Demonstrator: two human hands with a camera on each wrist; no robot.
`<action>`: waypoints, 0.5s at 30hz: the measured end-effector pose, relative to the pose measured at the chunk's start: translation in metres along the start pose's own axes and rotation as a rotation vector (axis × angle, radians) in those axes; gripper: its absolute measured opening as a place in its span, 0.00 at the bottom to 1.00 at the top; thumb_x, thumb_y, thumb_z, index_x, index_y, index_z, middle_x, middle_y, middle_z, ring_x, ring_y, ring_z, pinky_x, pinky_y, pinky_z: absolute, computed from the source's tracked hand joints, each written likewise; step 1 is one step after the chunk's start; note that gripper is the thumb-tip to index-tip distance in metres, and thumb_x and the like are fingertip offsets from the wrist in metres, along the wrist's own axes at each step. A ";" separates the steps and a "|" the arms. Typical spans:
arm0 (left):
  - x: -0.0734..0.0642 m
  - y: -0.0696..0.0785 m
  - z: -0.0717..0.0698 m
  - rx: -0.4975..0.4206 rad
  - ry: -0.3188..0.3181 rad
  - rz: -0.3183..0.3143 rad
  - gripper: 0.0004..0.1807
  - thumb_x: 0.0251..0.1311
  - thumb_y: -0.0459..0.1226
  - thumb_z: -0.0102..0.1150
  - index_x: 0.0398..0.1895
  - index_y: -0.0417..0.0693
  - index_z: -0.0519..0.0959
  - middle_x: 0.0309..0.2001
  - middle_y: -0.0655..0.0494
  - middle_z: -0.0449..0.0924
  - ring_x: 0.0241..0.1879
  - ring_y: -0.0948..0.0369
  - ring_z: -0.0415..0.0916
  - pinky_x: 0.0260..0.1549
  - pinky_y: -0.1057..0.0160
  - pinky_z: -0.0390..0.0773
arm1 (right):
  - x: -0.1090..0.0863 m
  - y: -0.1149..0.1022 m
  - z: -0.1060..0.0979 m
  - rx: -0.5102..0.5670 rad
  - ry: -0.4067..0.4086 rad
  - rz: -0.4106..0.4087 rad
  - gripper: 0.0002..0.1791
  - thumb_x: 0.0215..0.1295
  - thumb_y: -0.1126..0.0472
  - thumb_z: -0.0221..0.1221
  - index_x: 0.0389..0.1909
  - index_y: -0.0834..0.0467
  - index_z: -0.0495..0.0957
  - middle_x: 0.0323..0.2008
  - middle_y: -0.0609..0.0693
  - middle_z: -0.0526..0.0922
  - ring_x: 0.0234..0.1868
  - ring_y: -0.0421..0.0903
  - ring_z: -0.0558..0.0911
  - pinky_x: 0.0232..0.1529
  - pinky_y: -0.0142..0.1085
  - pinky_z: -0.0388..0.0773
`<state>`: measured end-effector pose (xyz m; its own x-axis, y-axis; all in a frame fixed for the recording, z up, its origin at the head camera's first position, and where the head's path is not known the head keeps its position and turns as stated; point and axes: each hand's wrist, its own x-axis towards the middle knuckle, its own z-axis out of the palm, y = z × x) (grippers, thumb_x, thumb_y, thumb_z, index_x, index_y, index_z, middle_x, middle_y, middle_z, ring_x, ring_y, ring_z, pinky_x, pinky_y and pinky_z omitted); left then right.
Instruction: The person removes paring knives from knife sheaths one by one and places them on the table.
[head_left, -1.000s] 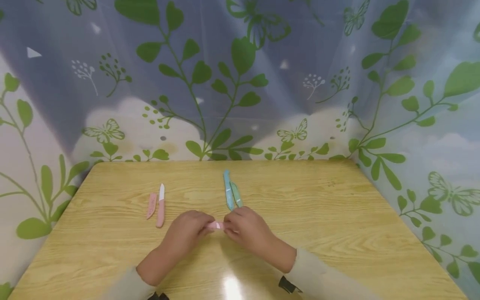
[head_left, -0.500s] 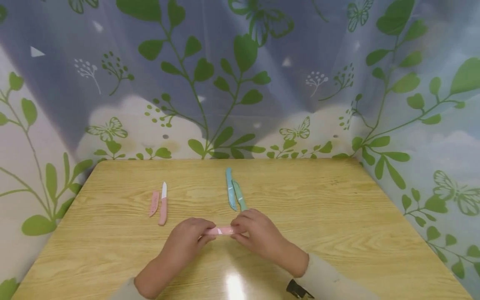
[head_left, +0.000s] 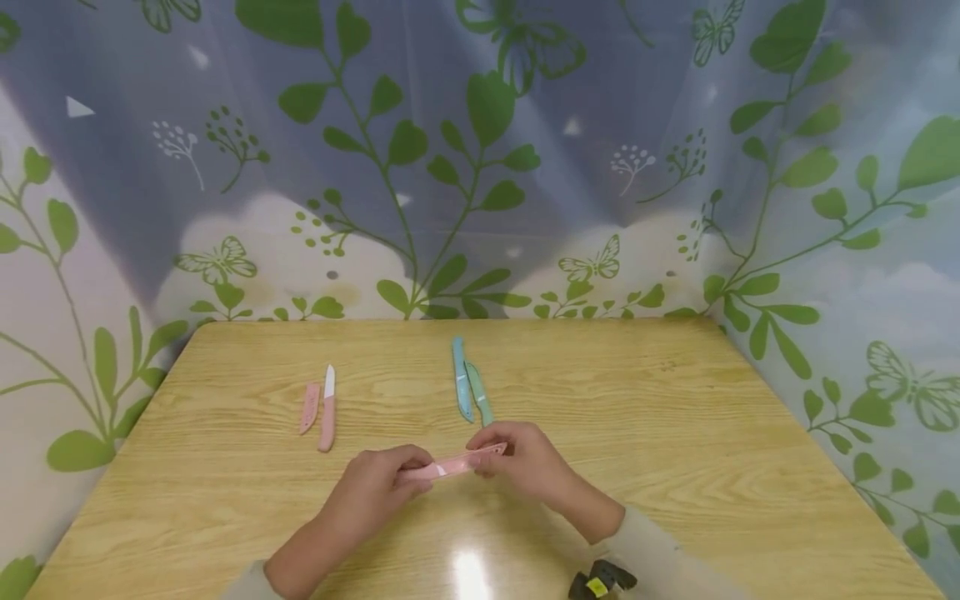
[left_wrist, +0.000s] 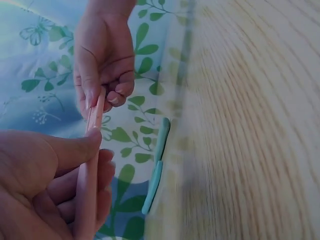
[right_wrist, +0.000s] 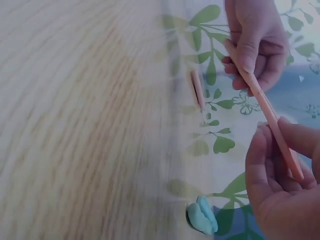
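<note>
Both hands hold a pink sheathed knife [head_left: 452, 466] over the table's near middle. My left hand [head_left: 375, 483] grips its handle end, thumb on top, as the left wrist view shows on the pink handle [left_wrist: 88, 195]. The far end of the sheath lies between the thumb and fingers of my right hand [head_left: 525, 457]. Inside the sheath the blade is covered. Just beyond the right hand lie a blue knife [head_left: 461, 383] and a green knife [head_left: 477, 390], close together; the hand partly hides the green one's near end.
On the left of the wood-grain table [head_left: 637, 392] lies another pink knife [head_left: 327, 417] with its pale blade bare. A pink sheath [head_left: 309, 408] is beside it. A leaf-patterned curtain [head_left: 480, 167] stands behind the table.
The hands have drawn apart, showing more of the pink sheath between them. My right hand has shifted along to its far end, and the sheathed knife now slants upward to the right.
</note>
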<state>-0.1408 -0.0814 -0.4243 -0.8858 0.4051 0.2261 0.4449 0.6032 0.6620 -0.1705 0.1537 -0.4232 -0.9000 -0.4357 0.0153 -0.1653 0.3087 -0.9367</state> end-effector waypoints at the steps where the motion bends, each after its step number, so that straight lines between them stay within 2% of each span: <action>1: 0.000 -0.001 0.000 -0.036 -0.020 -0.007 0.08 0.56 0.34 0.67 0.40 0.47 0.83 0.34 0.58 0.86 0.32 0.66 0.82 0.31 0.70 0.82 | 0.001 0.001 -0.001 0.062 0.012 0.027 0.12 0.63 0.66 0.63 0.44 0.68 0.79 0.29 0.54 0.85 0.32 0.54 0.85 0.35 0.41 0.85; 5: 0.000 -0.003 -0.001 -0.169 -0.093 -0.059 0.08 0.63 0.35 0.62 0.44 0.44 0.83 0.38 0.53 0.86 0.37 0.61 0.84 0.35 0.68 0.84 | 0.004 0.002 -0.002 0.274 0.068 0.105 0.17 0.63 0.68 0.63 0.48 0.74 0.73 0.31 0.55 0.86 0.33 0.49 0.86 0.40 0.41 0.85; 7: 0.001 -0.003 -0.001 -0.240 -0.124 -0.098 0.09 0.64 0.37 0.61 0.45 0.42 0.82 0.39 0.51 0.86 0.39 0.59 0.84 0.38 0.66 0.84 | 0.006 0.002 -0.001 0.325 0.091 0.126 0.16 0.64 0.67 0.63 0.47 0.74 0.73 0.33 0.55 0.86 0.33 0.45 0.86 0.41 0.40 0.85; 11: 0.002 -0.001 0.001 -0.457 -0.194 -0.182 0.13 0.63 0.36 0.62 0.47 0.35 0.81 0.41 0.45 0.86 0.39 0.55 0.84 0.37 0.64 0.85 | 0.014 0.002 0.002 0.424 0.123 0.158 0.14 0.65 0.66 0.61 0.44 0.73 0.75 0.37 0.57 0.86 0.35 0.43 0.85 0.45 0.38 0.84; 15: 0.005 -0.005 0.008 -0.655 -0.255 -0.256 0.17 0.62 0.34 0.62 0.49 0.29 0.78 0.43 0.39 0.84 0.39 0.54 0.84 0.37 0.61 0.85 | 0.023 0.002 0.008 0.540 0.146 0.186 0.16 0.67 0.68 0.59 0.48 0.77 0.74 0.38 0.57 0.85 0.38 0.43 0.85 0.45 0.36 0.84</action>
<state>-0.1467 -0.0767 -0.4317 -0.8577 0.5017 -0.1123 -0.0115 0.1997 0.9798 -0.1879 0.1373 -0.4275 -0.9466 -0.2830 -0.1547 0.1954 -0.1218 -0.9731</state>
